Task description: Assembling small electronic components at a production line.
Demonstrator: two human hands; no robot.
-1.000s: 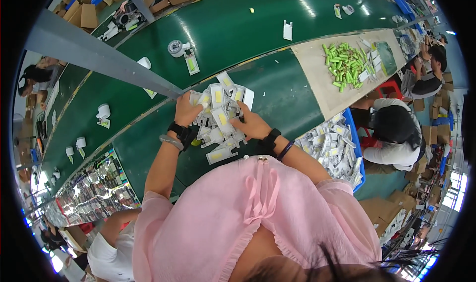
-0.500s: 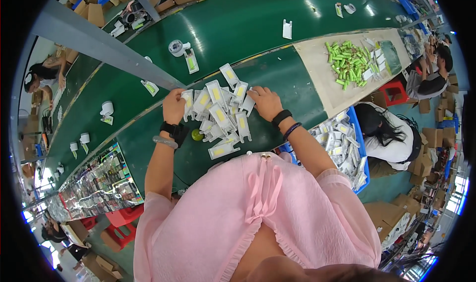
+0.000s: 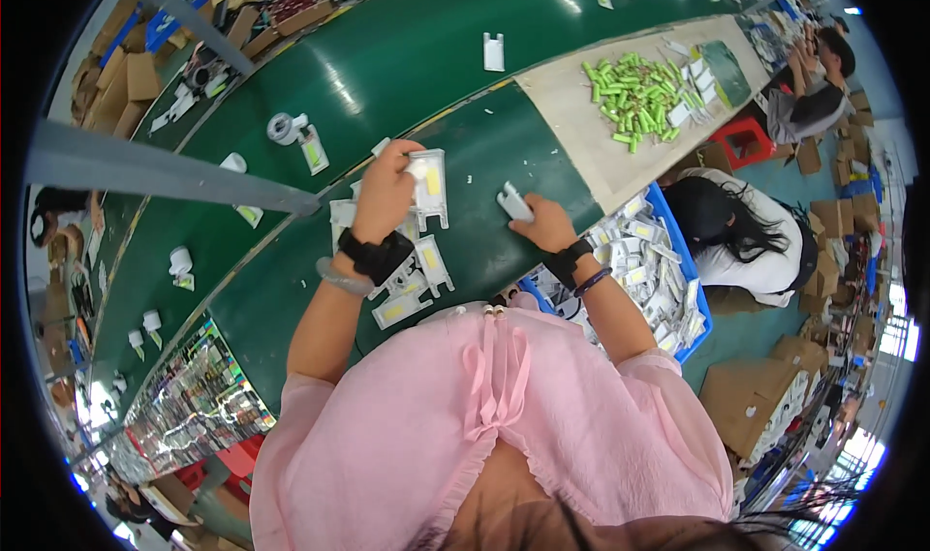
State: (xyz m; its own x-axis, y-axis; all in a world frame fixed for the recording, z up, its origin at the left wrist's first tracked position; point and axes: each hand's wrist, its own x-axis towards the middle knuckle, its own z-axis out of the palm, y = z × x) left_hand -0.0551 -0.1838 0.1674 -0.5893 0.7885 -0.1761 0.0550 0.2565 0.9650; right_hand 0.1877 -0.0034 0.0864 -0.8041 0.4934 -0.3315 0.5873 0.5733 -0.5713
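Observation:
My left hand reaches over a pile of white plastic panels with yellow strips. Its closed fingers grip the edge of one white panel. Part of the pile lies under that hand and wrist; a loose panel shows at the near side. My right hand is closed on a smaller-looking white plastic piece, held by its near end over the green bench, apart from the pile. Black bands circle both wrists.
Beside my right forearm stands a blue bin full of similar white panels. Green cylindrical cells lie heaped on a beige board. A grey post crosses at left. Beyond runs a green conveyor; a co-worker sits at right.
My hands have drawn apart from around the pile. The left now lies across it, gripping a panel; the right has moved nearer the bin with a white piece. The whole view has shifted.

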